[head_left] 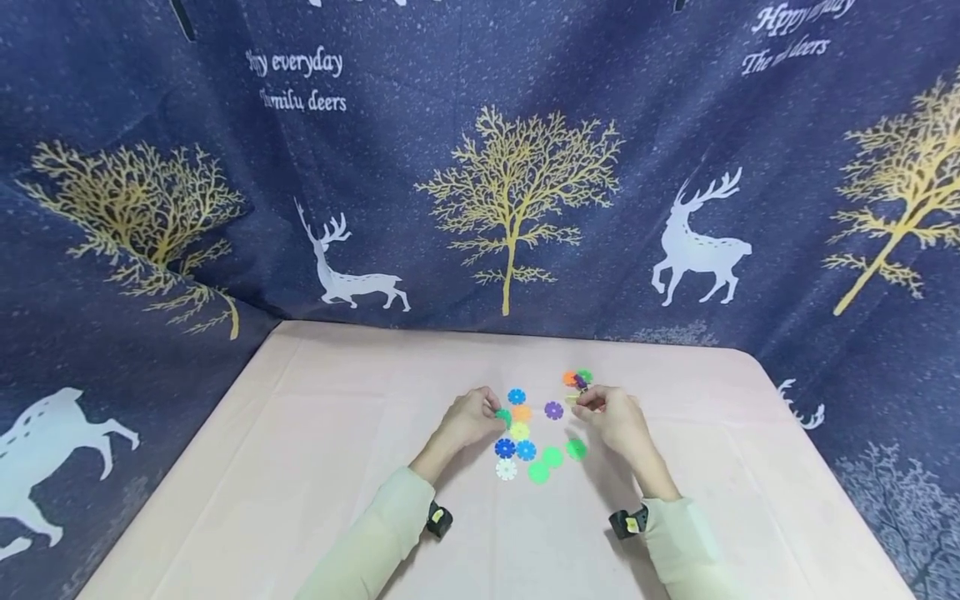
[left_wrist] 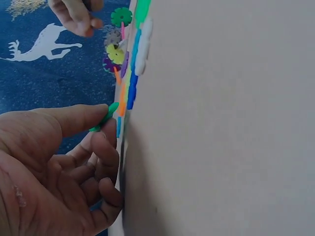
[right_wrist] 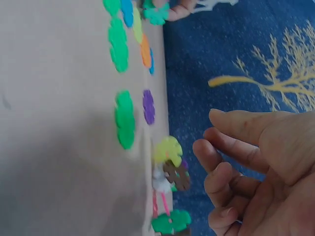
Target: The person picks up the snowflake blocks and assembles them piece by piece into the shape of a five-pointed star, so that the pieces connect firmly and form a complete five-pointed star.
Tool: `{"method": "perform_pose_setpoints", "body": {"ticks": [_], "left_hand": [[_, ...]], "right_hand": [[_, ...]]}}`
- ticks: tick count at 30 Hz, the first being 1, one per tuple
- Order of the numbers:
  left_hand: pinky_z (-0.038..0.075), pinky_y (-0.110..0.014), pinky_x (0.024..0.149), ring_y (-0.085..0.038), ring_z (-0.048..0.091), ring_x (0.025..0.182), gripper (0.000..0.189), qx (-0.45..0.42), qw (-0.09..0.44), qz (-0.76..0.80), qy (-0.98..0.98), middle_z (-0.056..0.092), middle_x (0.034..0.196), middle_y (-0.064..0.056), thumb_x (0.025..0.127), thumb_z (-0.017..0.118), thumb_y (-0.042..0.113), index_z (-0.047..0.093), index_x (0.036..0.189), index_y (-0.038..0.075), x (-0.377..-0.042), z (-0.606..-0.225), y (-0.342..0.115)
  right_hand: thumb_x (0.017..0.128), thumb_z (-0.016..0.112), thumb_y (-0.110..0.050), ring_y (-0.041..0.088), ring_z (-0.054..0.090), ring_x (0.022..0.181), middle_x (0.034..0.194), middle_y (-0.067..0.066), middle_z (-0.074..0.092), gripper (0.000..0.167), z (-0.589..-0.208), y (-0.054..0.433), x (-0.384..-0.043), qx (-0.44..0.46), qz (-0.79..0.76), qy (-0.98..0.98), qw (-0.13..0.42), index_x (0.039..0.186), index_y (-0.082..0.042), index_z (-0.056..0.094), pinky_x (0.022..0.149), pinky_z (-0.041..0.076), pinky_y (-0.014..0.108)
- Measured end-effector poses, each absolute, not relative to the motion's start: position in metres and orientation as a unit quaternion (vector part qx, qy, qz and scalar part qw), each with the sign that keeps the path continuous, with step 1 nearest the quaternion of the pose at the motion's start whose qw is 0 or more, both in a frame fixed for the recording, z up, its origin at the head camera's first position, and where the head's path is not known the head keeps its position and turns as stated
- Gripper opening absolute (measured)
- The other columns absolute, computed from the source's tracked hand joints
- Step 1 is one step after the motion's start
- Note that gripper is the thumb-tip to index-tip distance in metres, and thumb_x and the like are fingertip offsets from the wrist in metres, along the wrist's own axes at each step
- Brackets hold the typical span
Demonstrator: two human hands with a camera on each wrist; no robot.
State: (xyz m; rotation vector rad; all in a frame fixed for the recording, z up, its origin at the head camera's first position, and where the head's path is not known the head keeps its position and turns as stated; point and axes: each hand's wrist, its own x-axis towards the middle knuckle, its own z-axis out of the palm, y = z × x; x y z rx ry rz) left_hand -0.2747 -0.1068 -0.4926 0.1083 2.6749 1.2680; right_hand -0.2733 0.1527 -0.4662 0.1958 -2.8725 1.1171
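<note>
Pale sleeves (head_left: pixel 375 533) are seen nearest; beside flat discs (head_left: pixel 526 450), a notched, round green disc (left_wrist: pixel 108 116), slanting nearly edge-on in the wrist view, is pinched by the left hand (head_left: pixel 467 417); nothing is held by the right hand's (head_left: pixel 615 417) loosely bent fingers, near joined discs (right_wrist: pixel 176 174).

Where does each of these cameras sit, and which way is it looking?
Head: on the person's head, facing forward and down over the table and discs towards the deer-print cloth; both sleeves, the left hand and the right hand show.
Left wrist: on that wrist, facing the left hand, which pinches a green disc; part of the right hand shows too.
Right wrist: on that wrist, facing the right hand; part of the left hand shows at the top.
Shared: both wrist views show the pinched green disc.
</note>
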Motion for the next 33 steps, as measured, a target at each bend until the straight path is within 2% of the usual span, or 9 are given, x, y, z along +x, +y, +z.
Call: {"method": "perform_pose_setpoints", "body": {"ticks": [7, 10, 12, 17, 19, 27, 31, 33], "left_hand": [[0.048, -0.025, 0.055, -0.018, 0.06, 0.063, 0.017, 0.052, 0.115, 0.479, 0.869, 0.065, 0.079, -0.001, 0.082, 0.077, 0.011, 0.066, 0.095, 0.006, -0.262, -0.48, -0.112], [0.046, -0.027, 0.047, -0.02, 0.059, 0.057, 0.015, 0.063, 0.118, 0.486, 0.864, 0.066, 0.079, -0.001, 0.084, 0.075, 0.013, 0.067, 0.095, 0.007, -0.258, -0.473, -0.114], [0.046, -0.028, 0.048, -0.02, 0.058, 0.057, 0.013, 0.074, 0.113, 0.478, 0.868, 0.066, 0.08, -0.001, 0.085, 0.074, 0.015, 0.067, 0.094, 0.008, -0.256, -0.468, -0.114], [0.048, -0.03, 0.064, -0.015, 0.06, 0.069, 0.01, 0.099, 0.105, 0.455, 0.879, 0.068, 0.08, 0.002, 0.087, 0.073, 0.019, 0.068, 0.09, 0.011, -0.249, -0.455, -0.113], [0.048, -0.031, 0.067, -0.015, 0.061, 0.072, 0.01, 0.108, 0.108, 0.453, 0.878, 0.068, 0.079, 0.003, 0.088, 0.073, 0.019, 0.068, 0.09, 0.011, -0.247, -0.45, -0.113], [0.049, -0.03, 0.069, -0.014, 0.06, 0.073, 0.009, 0.127, 0.089, 0.459, 0.875, 0.068, 0.082, 0.001, 0.088, 0.072, 0.018, 0.069, 0.091, 0.01, -0.237, -0.434, -0.12], [0.05, -0.029, 0.065, -0.024, 0.064, 0.074, 0.01, 0.131, 0.093, 0.481, 0.862, 0.068, 0.081, 0.001, 0.092, 0.068, 0.018, 0.069, 0.093, 0.008, -0.234, -0.43, -0.123], [0.05, -0.028, 0.062, -0.024, 0.063, 0.071, 0.011, 0.132, 0.096, 0.49, 0.856, 0.068, 0.08, 0.002, 0.095, 0.066, 0.019, 0.068, 0.093, 0.008, -0.233, -0.429, -0.124]], "right_hand": [[0.087, 0.076, -0.016, 0.018, 0.063, 0.077, 0.089, 0.0, 0.071, 0.014, -0.47, 0.128, -0.272, 0.096, 0.353, -0.93, -0.035, 0.099, -0.01, 0.074, 0.072, 0.05, 0.04], [0.088, 0.076, -0.019, 0.018, 0.064, 0.08, 0.09, -0.001, 0.07, 0.013, -0.472, 0.116, -0.273, 0.096, 0.339, -0.934, -0.065, 0.099, -0.013, 0.074, 0.073, 0.052, 0.04], [0.088, 0.076, -0.019, 0.018, 0.064, 0.082, 0.09, -0.001, 0.07, 0.012, -0.475, 0.108, -0.273, 0.093, 0.334, -0.934, -0.084, 0.098, -0.014, 0.073, 0.075, 0.053, 0.04], [0.085, 0.078, -0.017, 0.016, 0.063, 0.079, 0.087, -0.003, 0.068, 0.013, -0.481, 0.092, -0.274, 0.101, 0.33, -0.932, -0.112, 0.095, -0.014, 0.07, 0.076, 0.053, 0.038], [0.084, 0.08, -0.019, 0.015, 0.061, 0.078, 0.087, -0.003, 0.066, 0.017, -0.483, 0.086, -0.274, 0.1, 0.322, -0.934, -0.116, 0.095, -0.014, 0.069, 0.076, 0.052, 0.036], [0.083, 0.082, -0.017, 0.016, 0.057, 0.082, 0.087, -0.001, 0.061, 0.023, -0.484, 0.073, -0.274, 0.117, 0.277, -0.945, -0.131, 0.097, -0.01, 0.065, 0.077, 0.051, 0.036], [0.083, 0.08, -0.014, 0.017, 0.058, 0.083, 0.09, 0.0, 0.061, 0.025, -0.484, 0.072, -0.272, 0.121, 0.28, -0.943, -0.134, 0.099, -0.009, 0.062, 0.079, 0.051, 0.037], [0.083, 0.08, -0.013, 0.018, 0.058, 0.083, 0.09, 0.001, 0.062, 0.025, -0.485, 0.073, -0.271, 0.127, 0.287, -0.941, -0.129, 0.099, -0.009, 0.06, 0.079, 0.052, 0.038]]}}
